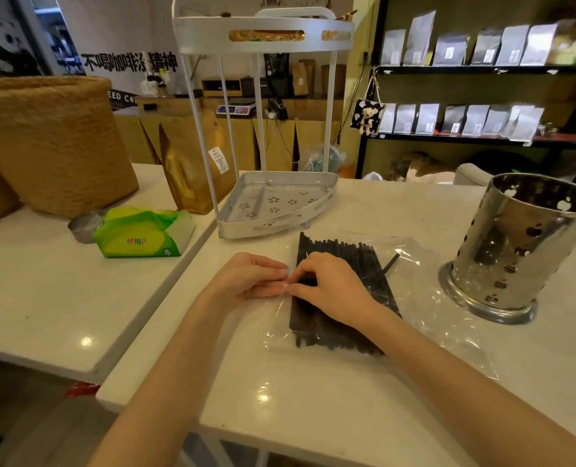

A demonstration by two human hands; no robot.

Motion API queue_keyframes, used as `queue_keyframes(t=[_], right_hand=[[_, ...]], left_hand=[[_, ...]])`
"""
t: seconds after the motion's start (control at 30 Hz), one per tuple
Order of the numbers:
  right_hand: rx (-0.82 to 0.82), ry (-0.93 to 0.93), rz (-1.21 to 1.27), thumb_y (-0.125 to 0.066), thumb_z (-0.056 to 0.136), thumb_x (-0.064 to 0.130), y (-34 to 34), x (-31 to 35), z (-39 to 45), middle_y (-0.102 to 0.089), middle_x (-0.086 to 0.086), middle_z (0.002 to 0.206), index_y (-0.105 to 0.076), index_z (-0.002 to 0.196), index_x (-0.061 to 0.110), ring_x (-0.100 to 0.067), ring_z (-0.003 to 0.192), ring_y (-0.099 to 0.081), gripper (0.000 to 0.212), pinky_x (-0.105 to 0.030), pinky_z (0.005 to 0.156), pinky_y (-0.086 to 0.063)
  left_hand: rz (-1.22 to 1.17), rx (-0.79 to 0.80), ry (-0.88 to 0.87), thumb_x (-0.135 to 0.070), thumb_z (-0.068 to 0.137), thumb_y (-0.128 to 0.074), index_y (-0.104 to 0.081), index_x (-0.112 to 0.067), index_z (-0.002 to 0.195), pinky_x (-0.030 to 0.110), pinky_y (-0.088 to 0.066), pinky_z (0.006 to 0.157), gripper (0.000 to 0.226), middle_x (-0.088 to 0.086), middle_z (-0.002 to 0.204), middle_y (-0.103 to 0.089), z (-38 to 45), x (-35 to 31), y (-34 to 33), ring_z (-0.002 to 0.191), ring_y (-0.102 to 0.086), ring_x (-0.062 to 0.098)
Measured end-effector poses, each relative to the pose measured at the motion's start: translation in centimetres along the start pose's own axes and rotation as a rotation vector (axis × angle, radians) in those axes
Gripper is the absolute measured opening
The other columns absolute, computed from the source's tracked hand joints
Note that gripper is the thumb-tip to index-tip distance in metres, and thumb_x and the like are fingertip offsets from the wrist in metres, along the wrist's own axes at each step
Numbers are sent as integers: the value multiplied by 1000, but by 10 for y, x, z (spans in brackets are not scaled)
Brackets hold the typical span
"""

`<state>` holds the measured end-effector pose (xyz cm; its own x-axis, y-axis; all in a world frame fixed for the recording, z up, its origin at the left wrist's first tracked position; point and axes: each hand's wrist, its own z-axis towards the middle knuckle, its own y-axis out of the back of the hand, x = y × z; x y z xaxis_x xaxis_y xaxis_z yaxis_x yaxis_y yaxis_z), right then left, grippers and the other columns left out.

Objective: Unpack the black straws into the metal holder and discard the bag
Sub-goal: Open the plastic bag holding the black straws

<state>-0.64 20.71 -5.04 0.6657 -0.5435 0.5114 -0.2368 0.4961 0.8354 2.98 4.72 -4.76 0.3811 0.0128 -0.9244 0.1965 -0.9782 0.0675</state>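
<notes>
A bundle of black straws (340, 261) lies flat on the white table inside a clear plastic bag (428, 318). One straw sticks out at an angle on the bundle's right side. My left hand (252, 276) and my right hand (327, 288) meet at the bag's left edge, and the fingertips of both pinch the plastic there. My right hand rests over the middle of the bundle and hides part of it. The perforated metal holder (515, 251) stands upright to the right of the bag, apart from it.
A white two-tier corner rack (279, 203) stands just behind the bag. On the adjoining table to the left are a green tissue pack (143, 232), a small metal tin (80, 227), a gold pouch (195, 166) and a woven basket (50, 139). Shelves of bags line the right wall.
</notes>
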Motion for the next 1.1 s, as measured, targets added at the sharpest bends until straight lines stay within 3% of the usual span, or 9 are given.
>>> queue_keyframes(t=[0.13, 0.43, 0.6, 0.8, 0.87, 0.93, 1.0, 1.03, 1.1], right_hand=[[-2, -30, 45, -63, 84, 32, 0, 0, 3, -62, -2, 94, -68, 86, 17, -17, 93, -55, 15, -41, 88, -45], [24, 57, -33, -50, 93, 25, -4, 3, 1, -50, 5, 94, -59, 93, 14, -17, 97, -49, 15, -38, 90, -43], [-27, 108, 46, -49, 93, 22, -5, 4, -5, -54, 2, 93, -59, 93, 12, -15, 91, -48, 14, -38, 88, -43], [-110, 161, 224, -52, 91, 24, 14, 6, -17, -48, 21, 81, -55, 85, 24, 0, 86, -45, 7, -12, 79, -36], [-110, 142, 272, -55, 90, 22, 19, 2, -22, -51, 21, 82, -55, 83, 26, 0, 88, -47, 7, -11, 79, -36], [-94, 101, 347, -58, 88, 21, 22, -2, -25, -54, 16, 84, -57, 82, 27, -7, 91, -51, 9, -16, 82, -39], [-65, 66, 403, -58, 87, 21, 22, -5, -27, -56, 15, 85, -58, 80, 29, -7, 92, -53, 11, -21, 85, -41], [-52, 54, 420, -58, 88, 22, 23, -6, -27, -57, 15, 85, -59, 81, 29, -5, 91, -53, 10, -22, 85, -41], [-38, 37, 457, -57, 89, 23, 23, -8, -28, -59, 16, 85, -60, 84, 25, -2, 88, -54, 7, -21, 83, -42]], left_hand=[[4, 1, -11, -3, 77, -68, -67, -4, 98, 18, -56, 54, 21, 5, 69, -74, 0, 0, 0, 58, -69, 8], [47, -39, -37, -1, 78, -66, -65, -3, 97, 17, -53, 46, 19, 0, 50, -69, 0, -1, -3, 47, -65, 7], [143, -88, -50, 1, 78, -66, -65, 1, 103, 16, -52, 45, 25, 9, 68, -68, 3, 3, -2, 46, -64, 6], [140, -122, -86, 2, 79, -63, -60, 1, 110, 16, -50, 42, 31, 12, 67, -65, -2, 2, -5, 43, -63, 5], [145, -157, -91, 0, 78, -66, -59, 1, 111, 17, -50, 41, 34, 11, 65, -65, -3, 2, -7, 42, -63, 6], [346, -301, -184, -12, 76, -71, -60, -5, 112, 20, -51, 49, 38, 8, 75, -67, -5, 3, -8, 52, -64, 8], [685, -443, -440, -26, 74, -72, -63, -18, 109, 24, -47, 65, 36, -1, 93, -64, -7, 1, -10, 74, -59, 10], [775, -394, -588, -27, 75, -72, -66, -21, 104, 27, -46, 73, 31, -4, 99, -62, -8, -2, -12, 85, -56, 10], [829, -106, -746, -23, 77, -69, -71, -23, 96, 35, -44, 90, 18, -6, 111, -63, -9, -7, -17, 101, -53, 9]])
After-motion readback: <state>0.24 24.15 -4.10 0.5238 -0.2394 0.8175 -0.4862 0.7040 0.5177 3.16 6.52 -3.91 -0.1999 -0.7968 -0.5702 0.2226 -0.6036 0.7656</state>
